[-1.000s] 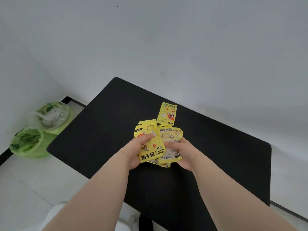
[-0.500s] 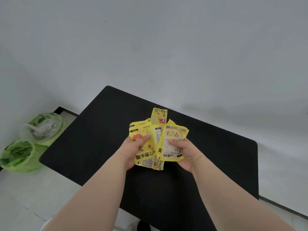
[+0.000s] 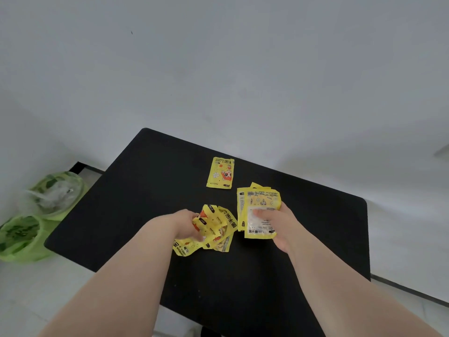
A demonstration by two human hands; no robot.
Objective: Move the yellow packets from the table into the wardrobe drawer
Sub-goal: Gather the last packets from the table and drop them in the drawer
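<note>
**One head-worn camera, looking forward and down**

A single wide-angle view looks from the person's head, tilted steeply down over a black table. The table is seen corner-on and fills the centre and lower right of the frame. Both forearms enter from the bottom edge, large and near the lens. They reach mid-frame, where the left hand and right hand grip yellow packets. A white wall takes the upper half. The floor and green bags sit at the left edge.
</note>
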